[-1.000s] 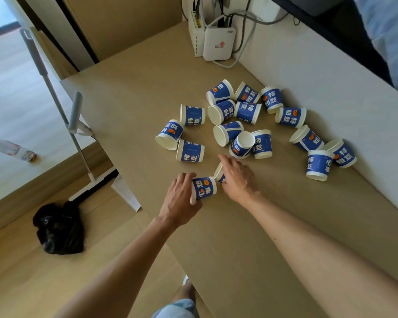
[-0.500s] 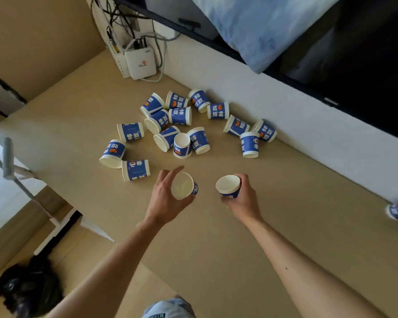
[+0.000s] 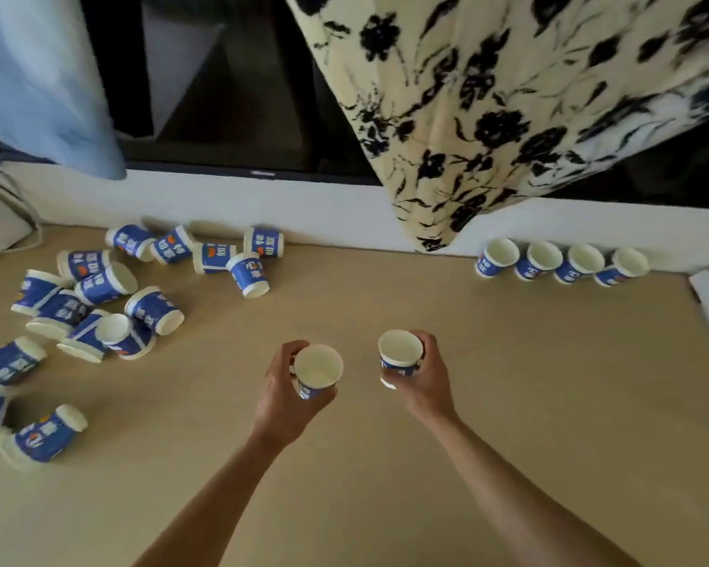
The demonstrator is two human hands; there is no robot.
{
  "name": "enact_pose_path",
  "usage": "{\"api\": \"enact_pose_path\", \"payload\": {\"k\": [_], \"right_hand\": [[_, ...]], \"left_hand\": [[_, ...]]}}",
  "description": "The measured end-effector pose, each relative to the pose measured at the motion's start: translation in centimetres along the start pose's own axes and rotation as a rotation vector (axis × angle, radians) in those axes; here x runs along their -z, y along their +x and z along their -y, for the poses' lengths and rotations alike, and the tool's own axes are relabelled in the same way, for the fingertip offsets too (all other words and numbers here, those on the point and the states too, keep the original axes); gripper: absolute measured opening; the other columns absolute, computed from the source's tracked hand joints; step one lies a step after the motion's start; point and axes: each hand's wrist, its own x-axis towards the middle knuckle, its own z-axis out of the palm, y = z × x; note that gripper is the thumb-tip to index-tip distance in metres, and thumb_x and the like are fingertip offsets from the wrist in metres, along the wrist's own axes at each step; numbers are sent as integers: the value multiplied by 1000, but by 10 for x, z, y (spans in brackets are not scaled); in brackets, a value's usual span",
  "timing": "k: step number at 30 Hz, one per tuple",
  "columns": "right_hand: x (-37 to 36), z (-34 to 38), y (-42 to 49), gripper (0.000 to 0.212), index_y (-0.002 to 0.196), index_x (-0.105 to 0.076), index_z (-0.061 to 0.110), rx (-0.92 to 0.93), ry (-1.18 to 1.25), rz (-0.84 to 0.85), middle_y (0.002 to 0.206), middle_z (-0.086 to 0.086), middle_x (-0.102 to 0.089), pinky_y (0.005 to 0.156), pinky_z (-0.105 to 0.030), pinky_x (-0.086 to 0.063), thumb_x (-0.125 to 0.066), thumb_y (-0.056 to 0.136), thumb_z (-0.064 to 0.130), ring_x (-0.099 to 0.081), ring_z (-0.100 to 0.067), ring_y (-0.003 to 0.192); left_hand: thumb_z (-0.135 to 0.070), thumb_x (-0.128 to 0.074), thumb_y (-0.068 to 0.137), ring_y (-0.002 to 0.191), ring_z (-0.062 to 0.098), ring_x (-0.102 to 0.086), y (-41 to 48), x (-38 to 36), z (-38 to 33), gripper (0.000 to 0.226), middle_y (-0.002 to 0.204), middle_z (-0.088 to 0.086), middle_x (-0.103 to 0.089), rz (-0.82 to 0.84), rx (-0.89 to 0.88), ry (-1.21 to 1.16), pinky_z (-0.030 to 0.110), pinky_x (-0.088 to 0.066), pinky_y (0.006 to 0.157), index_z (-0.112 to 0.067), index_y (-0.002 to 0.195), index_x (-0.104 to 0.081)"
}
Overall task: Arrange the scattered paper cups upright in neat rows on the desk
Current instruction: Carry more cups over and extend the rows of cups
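Since the earlier frame, the left hand [image 3: 283,386] and right hand [image 3: 430,382] have carried their cups rightward, away from the scattered cups [image 3: 99,304], and the left cup [image 3: 318,372] has turned mouth-up. On the worktop [image 3: 508,403], the scattered cups lie on their sides or inverted at left, well apart from a row of four upright cups [image 3: 561,261] set against the back wall at right. Each hand curls its fingers round its cup's side wall. The right cup [image 3: 400,354] is also mouth-up, probably oriented to extend that row. Every cup carries a blue band with white characters and an orange mark; blur prevents reading them.
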Motion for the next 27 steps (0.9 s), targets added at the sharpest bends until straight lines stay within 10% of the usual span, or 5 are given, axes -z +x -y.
{"api": "enact_pose_path", "payload": {"k": [27], "right_hand": [[396,-128,112,65,119,-53,26,-146,69,-539,104,15,-64,68,-4,-46,-87,65,12,-61,13,88]], "left_hand": [[-18,-90,62,96,1,-59,33,-345,-231,72,113,-8,-62,313,-185,-21,4,-43,74,-22,122,-53]]}}
